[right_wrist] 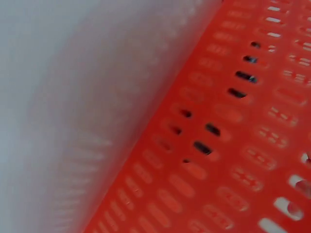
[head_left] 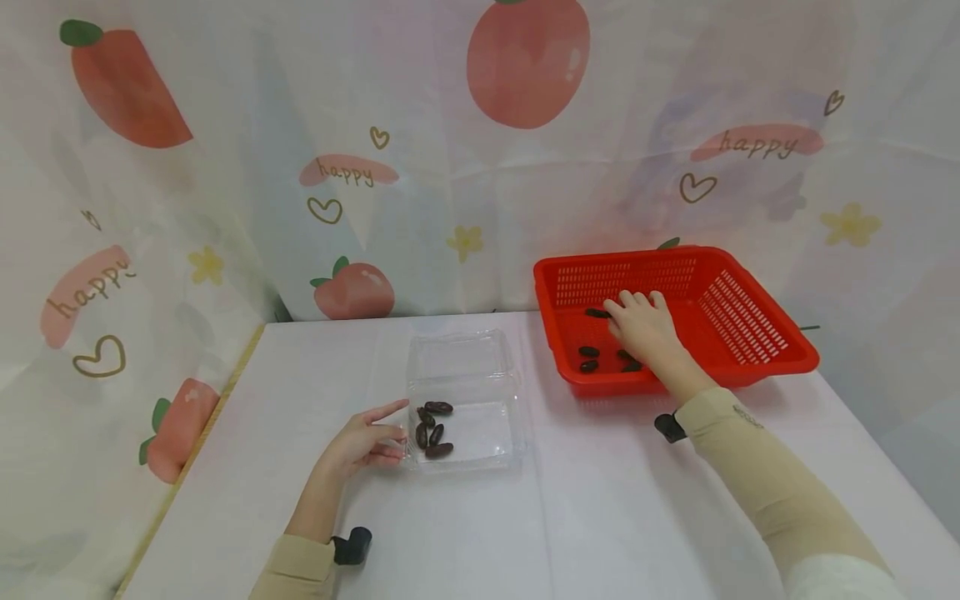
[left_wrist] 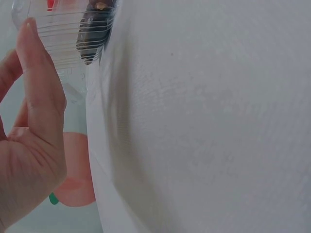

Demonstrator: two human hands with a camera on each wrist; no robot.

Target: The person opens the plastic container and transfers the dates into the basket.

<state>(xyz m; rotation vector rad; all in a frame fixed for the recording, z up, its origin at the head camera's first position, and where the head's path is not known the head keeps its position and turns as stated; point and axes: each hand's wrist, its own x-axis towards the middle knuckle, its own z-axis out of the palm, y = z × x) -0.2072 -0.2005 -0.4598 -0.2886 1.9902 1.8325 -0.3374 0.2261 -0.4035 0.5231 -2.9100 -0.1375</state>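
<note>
A clear plastic clamshell box (head_left: 480,429) lies with its lid up, several dark brown dates (head_left: 438,451) gathered along its left side. My left hand (head_left: 367,439) is at the box's left wall, fingers extended and fingertips right against the plastic. In the left wrist view, a finger (left_wrist: 41,82) meets the ribbed wall, with a date (left_wrist: 95,31) behind it. Inside the red plastic basket (head_left: 757,367), my right hand (head_left: 641,325) reaches down with bent fingers. One date (head_left: 597,313) lies at its leftmost fingertip; I cannot tell whether it is pinched.
More dates (head_left: 588,352) lie in the basket's near left part, and dark shapes show through its slotted wall (right_wrist: 160,145) in the right wrist view. A printed cloth (head_left: 450,208) hangs behind the white table (head_left: 465,533), its wooden edge (head_left: 202,450) at left.
</note>
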